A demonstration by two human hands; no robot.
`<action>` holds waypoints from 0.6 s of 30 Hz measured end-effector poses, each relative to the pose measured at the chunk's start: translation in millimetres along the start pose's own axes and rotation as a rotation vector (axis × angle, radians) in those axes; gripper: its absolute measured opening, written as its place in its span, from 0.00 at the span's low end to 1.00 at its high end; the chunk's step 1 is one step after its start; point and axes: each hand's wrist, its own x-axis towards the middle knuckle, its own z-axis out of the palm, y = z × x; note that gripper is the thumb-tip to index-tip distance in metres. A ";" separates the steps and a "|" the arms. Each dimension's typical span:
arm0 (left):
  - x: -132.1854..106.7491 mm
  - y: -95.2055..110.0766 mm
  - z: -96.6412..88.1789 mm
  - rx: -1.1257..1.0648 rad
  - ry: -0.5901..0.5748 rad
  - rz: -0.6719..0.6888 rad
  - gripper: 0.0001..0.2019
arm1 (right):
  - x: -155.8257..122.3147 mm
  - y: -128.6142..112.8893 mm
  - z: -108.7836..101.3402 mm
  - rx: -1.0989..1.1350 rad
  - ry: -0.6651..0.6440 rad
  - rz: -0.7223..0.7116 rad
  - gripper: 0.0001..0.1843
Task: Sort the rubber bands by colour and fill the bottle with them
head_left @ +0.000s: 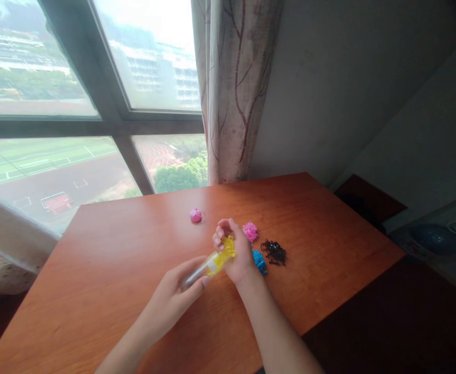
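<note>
My left hand (173, 298) grips a small clear tube (202, 267) lying tilted over the wooden table (115, 249), its mouth pointing at my right hand. Yellow small bands (225, 253) spill from the tube's mouth into my right hand (233, 249), whose fingers are curled around them. Just right of that hand lie a pink heap of bands (250, 231), a blue heap (259, 261) and a black heap (275, 252). A pink round cap or small object (196, 215) sits farther back on the table.
A large window (76, 104) and a patterned curtain (233, 88) stand behind the table. The table's right edge drops to a dark floor; a blue round object (436, 238) lies at far right.
</note>
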 end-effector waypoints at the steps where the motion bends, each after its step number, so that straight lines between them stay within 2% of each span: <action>1: 0.3 -0.2 1.2 -0.013 0.007 -0.003 0.25 | -0.6 1.2 0.7 0.015 -0.014 -0.007 0.09; 3: 1.2 -0.4 3.4 -0.036 0.023 -0.010 0.26 | -2.1 2.9 2.1 0.038 -0.025 -0.035 0.06; 10: 2.4 4.6 7.1 -0.060 0.112 -0.027 0.26 | -6.5 3.1 5.4 0.090 -0.017 -0.096 0.09; 18: 1.5 6.7 6.0 -0.086 0.126 -0.030 0.26 | -6.8 4.9 6.9 0.105 0.009 -0.194 0.09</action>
